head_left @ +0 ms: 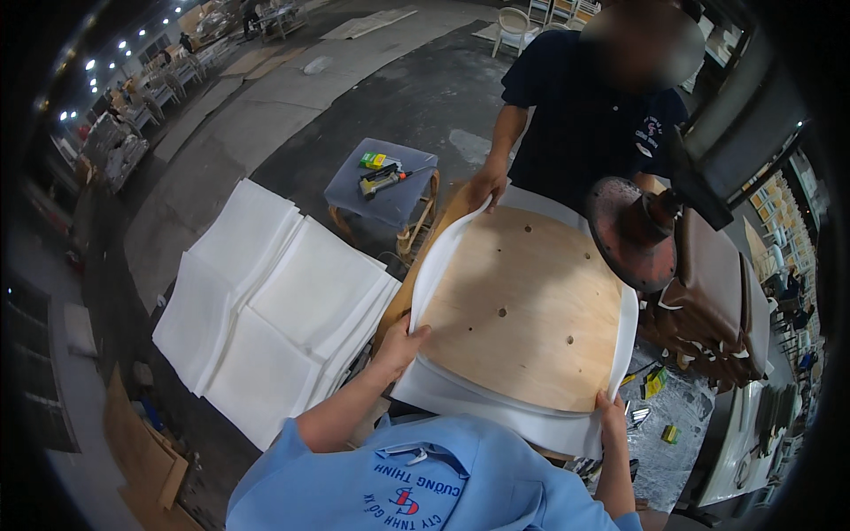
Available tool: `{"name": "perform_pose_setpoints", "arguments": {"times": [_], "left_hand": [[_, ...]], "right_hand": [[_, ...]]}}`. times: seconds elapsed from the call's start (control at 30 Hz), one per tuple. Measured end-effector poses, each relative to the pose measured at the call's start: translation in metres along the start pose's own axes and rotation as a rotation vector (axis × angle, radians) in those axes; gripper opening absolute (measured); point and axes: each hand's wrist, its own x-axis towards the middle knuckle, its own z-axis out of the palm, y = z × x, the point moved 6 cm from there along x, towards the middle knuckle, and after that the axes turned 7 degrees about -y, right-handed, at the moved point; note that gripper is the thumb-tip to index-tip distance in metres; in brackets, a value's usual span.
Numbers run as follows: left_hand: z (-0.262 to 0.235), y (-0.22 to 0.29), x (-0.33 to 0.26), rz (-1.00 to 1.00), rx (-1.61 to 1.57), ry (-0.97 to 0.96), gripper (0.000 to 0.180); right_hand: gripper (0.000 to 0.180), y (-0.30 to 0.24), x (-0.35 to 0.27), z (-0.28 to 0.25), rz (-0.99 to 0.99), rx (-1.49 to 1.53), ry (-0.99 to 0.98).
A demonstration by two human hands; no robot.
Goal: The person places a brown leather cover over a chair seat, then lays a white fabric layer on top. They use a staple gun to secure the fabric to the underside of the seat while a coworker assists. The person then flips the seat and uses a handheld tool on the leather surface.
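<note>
A plywood seat panel point(531, 301) with several drilled holes lies face up in front of me, on white foam sheeting point(443, 389) that shows all around its edge. At its left side my left hand point(404, 350) is closed on the foam edge, thumb toward the wood. My right hand point(611, 414) grips the foam at the near right corner. Across from me a person in a dark shirt point(567, 124) holds the foam's far left edge with one hand point(487, 184); their other hand is hidden behind a round red press plate point(633, 234).
Stacks of white foam sheets point(274, 310) lie at the left. Beyond them stands a cushioned stool point(354, 199) with tools and a small box on it. The press plate hangs over the panel's far right. Brown upholstered pieces point(708, 301) and a film-covered table point(686, 425) are at the right.
</note>
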Motion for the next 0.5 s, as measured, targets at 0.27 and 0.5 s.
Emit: {"name": "perform_pose_setpoints", "arguments": {"times": [0.27,0.5], "left_hand": [[-0.003,0.013,0.001,0.174,0.397,0.058,0.044],[0.009,0.032,-0.016,0.298,0.732,0.079,0.042]], "right_hand": [[0.037,-0.002,-0.003,-0.003,0.005,-0.302,0.058],[0.036,-0.012,-0.001,-0.001,0.052,-0.706,0.208]]}}
